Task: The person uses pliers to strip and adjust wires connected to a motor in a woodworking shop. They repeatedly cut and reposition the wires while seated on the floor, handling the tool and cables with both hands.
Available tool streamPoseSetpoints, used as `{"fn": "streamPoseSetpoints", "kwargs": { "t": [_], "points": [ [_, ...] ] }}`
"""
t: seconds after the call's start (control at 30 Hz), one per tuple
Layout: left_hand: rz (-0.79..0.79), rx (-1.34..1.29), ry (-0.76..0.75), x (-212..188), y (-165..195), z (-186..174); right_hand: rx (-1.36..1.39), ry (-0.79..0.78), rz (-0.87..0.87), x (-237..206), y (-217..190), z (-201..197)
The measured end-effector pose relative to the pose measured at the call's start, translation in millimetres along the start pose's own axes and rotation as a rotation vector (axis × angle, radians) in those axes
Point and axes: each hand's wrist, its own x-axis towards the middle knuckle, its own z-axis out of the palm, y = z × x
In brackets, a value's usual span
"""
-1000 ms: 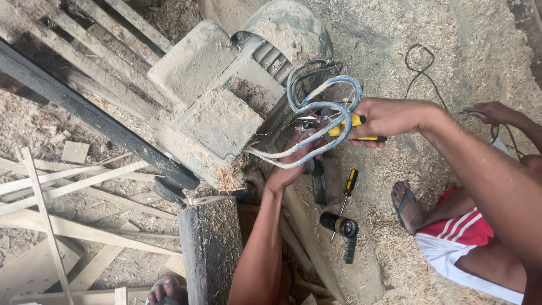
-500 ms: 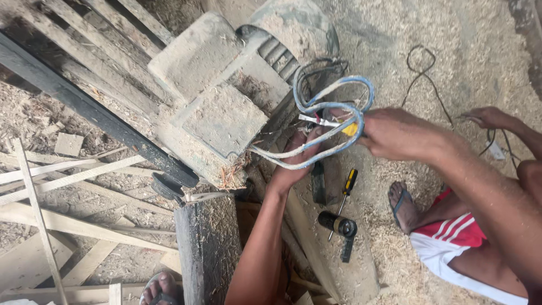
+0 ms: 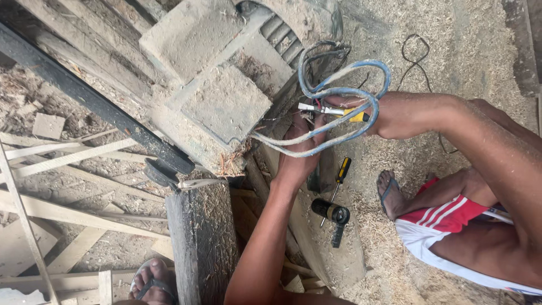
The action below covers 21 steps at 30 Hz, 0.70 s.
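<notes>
Dusty metal motor (image 3: 220,90), plastic-coated wires (image 3: 339,90).

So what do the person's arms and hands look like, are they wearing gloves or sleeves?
No gloves and no sleeves. The left hand and right hand are bare, and both forearms are bare right up to the picture's edge. No watch, ring or bracelet shows. The arms look slim.

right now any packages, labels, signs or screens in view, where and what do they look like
None in view: only a dusty motor with looped cables, both hands at its wiring, left hand, right hand with a yellow-handled tool, and a screwdriver on the sawdust floor.
</notes>
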Motion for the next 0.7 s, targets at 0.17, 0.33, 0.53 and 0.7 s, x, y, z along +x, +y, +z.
{"fn": "streamPoseSetpoints", "kwargs": {
  "t": [0.17, 0.33, 0.53, 0.7],
  "points": [
    [-0.197, 0.011, -0.096, 1.0, -6.0, 3.3, -0.037, -0.017, 0.081, -6.3, -12.2, -1.4],
    [0.162, -0.139, -0.027, 0.1, -21.7, 5.1, 0.005, 0.081, -0.114, 1.6, -1.9, -2.5],
    [0.185, -0.095, -0.023, 0.8, -35.5, 11.9, 0.024, -0.021, -0.019, 10.6, 14.7, -4.1],
    [0.009, -0.138, -0.073, 6.1, -25.1, 5.7, 0.120, -0.003, -0.144, 14.0, 10.5, -7.0]
  ]
}}
